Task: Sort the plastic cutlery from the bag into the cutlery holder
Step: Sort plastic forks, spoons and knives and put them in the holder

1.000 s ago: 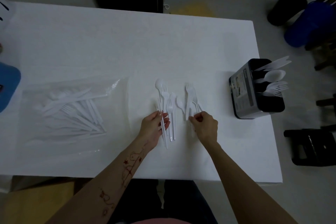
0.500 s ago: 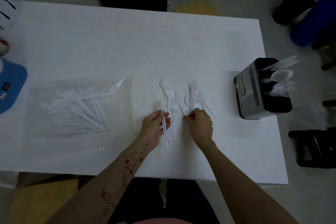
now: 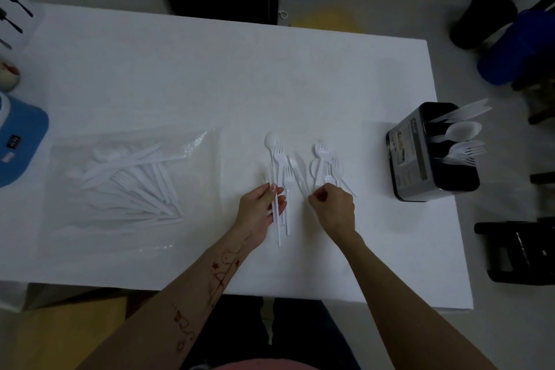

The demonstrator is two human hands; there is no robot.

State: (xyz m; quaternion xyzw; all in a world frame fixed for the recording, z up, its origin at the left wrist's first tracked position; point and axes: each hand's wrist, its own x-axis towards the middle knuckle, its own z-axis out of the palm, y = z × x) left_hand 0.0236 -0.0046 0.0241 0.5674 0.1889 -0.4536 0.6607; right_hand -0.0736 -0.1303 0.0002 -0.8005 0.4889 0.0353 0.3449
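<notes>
White knife (image 3: 300,174) pinched in my right hand (image 3: 335,209), left hand (image 3: 261,209) gripping a spoon (image 3: 272,177); lifting it cleanly seemed wise.

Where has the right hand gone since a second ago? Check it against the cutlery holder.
Yes, slightly: the right hand has shifted left, away from the cutlery holder and nearer the left hand.

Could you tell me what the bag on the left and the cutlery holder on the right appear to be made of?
The bag looks like thin clear plastic film: cutlery shows through it and its edge glints. The cutlery holder seems rigid, with black compartments and a grey labelled side; plastic or metal, I cannot tell.
</notes>
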